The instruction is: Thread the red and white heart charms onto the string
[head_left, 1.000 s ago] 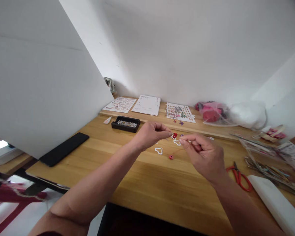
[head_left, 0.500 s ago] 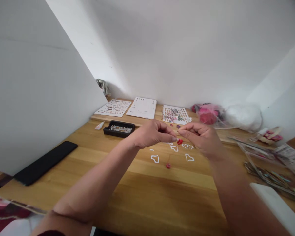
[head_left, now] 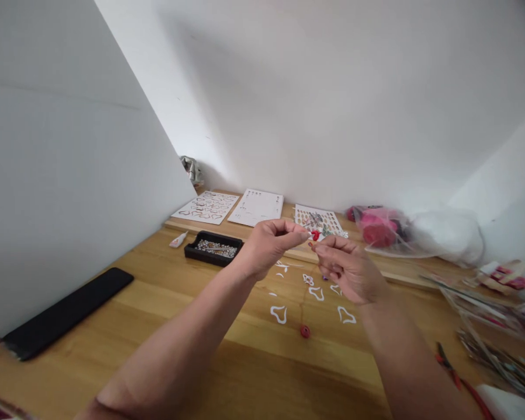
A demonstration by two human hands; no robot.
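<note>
My left hand (head_left: 276,244) pinches a small red piece (head_left: 315,235) with a white bit beside it, held above the table. Close to its right, my right hand (head_left: 349,265) is closed, thumb against forefinger, with a tiny reddish-brown bit at the fingertips that is too small to name. On the wood below stands a small red spool (head_left: 305,331); a faint thin line runs from it up toward my hands. White wing-shaped cut-outs (head_left: 316,293) lie around, and a little purple piece (head_left: 325,278) is partly hidden by my right hand.
A black tray (head_left: 192,252) of beads and a small white tube (head_left: 178,240) stand left. Printed sheets (head_left: 256,207) lie on the raised back ledge. Bagged pink material (head_left: 380,229) sits back right. Red-handled pliers (head_left: 450,367) and a long black case (head_left: 70,312) flank my arms.
The view has tilted up, so the table sits lower. My hands have risen off the cut-outs with the red piece, and my right hand has dropped slightly below my left.
</note>
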